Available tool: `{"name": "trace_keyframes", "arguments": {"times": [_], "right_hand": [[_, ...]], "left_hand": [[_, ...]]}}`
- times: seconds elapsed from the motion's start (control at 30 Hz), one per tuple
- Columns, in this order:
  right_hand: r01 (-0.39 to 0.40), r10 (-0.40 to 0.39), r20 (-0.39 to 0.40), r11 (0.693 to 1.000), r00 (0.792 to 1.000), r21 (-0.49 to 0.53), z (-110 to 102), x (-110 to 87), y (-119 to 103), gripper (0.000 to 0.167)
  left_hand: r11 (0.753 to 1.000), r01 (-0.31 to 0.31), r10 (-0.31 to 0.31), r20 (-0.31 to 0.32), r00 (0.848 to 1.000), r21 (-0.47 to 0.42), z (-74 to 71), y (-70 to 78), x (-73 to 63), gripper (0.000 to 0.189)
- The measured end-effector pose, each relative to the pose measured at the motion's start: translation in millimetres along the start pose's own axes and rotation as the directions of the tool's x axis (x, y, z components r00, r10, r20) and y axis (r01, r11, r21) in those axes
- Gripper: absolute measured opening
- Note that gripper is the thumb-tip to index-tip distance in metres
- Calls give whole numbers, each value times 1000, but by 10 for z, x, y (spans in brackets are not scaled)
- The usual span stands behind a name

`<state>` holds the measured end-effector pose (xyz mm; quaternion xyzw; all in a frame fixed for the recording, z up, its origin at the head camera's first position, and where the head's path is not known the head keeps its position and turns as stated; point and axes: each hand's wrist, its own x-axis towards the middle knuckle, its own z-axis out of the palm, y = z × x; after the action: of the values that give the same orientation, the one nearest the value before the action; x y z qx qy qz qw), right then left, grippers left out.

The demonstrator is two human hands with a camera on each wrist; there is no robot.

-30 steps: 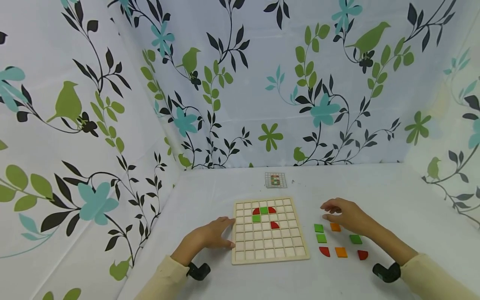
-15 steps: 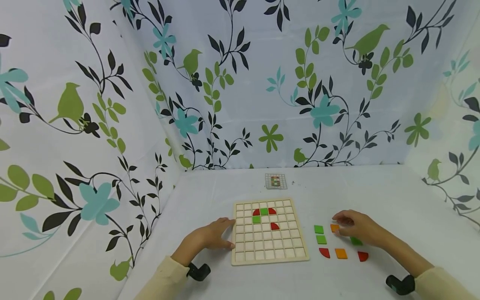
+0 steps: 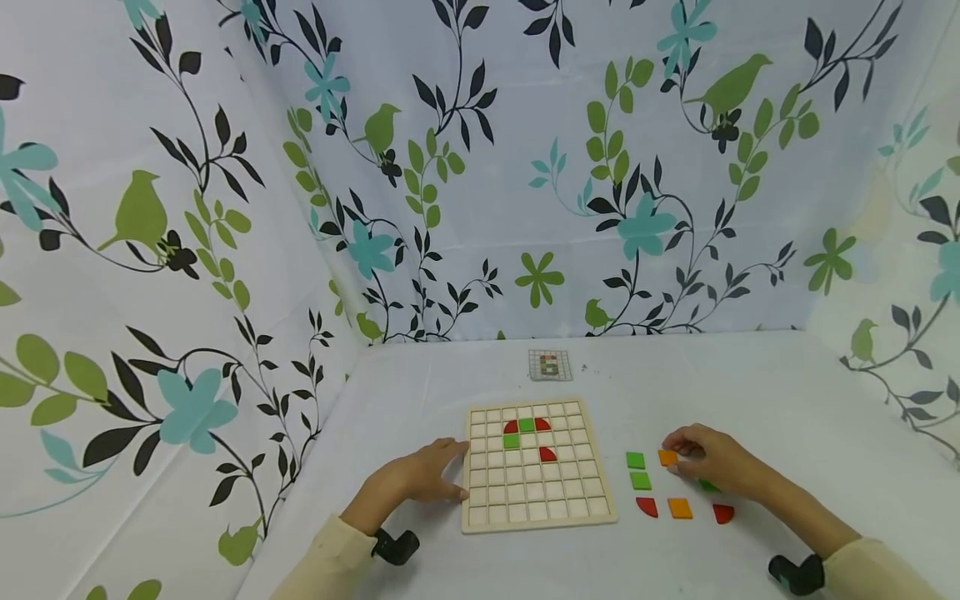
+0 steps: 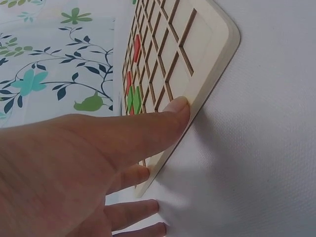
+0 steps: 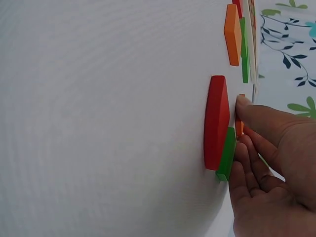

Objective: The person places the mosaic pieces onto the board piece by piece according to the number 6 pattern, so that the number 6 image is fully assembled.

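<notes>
A wooden grid board [image 3: 540,525] lies on the white table, holding several red quarter-circle and green square tiles in its cells. My left hand [image 3: 427,473] rests at the board's left edge; in the left wrist view its thumb [image 4: 177,111] lies on the rim. To the right of the board, my right hand [image 3: 716,462] pinches an orange square tile [image 3: 666,457] between thumb and fingers, low at the table. Just under that hand, a green tile [image 3: 707,485] is partly hidden. A red quarter-circle tile [image 5: 216,123] is close by in the right wrist view.
Between board and right hand lie two green tiles [image 3: 638,471]. A red quarter-circle tile [image 3: 647,507], an orange square tile [image 3: 680,508] and another red one [image 3: 723,513] form a nearer row. Behind the board lies a small gridded pattern card [image 3: 550,365]. A patterned curtain [image 3: 450,208] hangs behind.
My right hand has come down and toward me from above the tiles, and its thumb and fingers have closed on the orange tile. The left hand stays at the board's edge.
</notes>
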<state>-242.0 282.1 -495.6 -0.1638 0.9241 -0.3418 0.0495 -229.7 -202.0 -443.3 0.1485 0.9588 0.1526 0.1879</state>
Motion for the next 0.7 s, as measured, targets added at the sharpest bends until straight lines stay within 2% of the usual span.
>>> {"name": "trace_keyframes", "arguments": {"times": [0.23,0.5,0.7], "right_hand": [[30,-30,-8,999,1000,-33,17,-6,-22,26],[-2,3,33,1000,999,-20,-7,-8,0,34],[53,-53,21,998,998,-39,-7,-7,28,29]], "left_hand": [[1000,12,-12,-2,1000,9,11,-15,-8,83],[1000,7,-7,1,1000,-3,24,-18,5,84],[1000,14,-14,-4,1000,0,15,-3,0,83]]}}
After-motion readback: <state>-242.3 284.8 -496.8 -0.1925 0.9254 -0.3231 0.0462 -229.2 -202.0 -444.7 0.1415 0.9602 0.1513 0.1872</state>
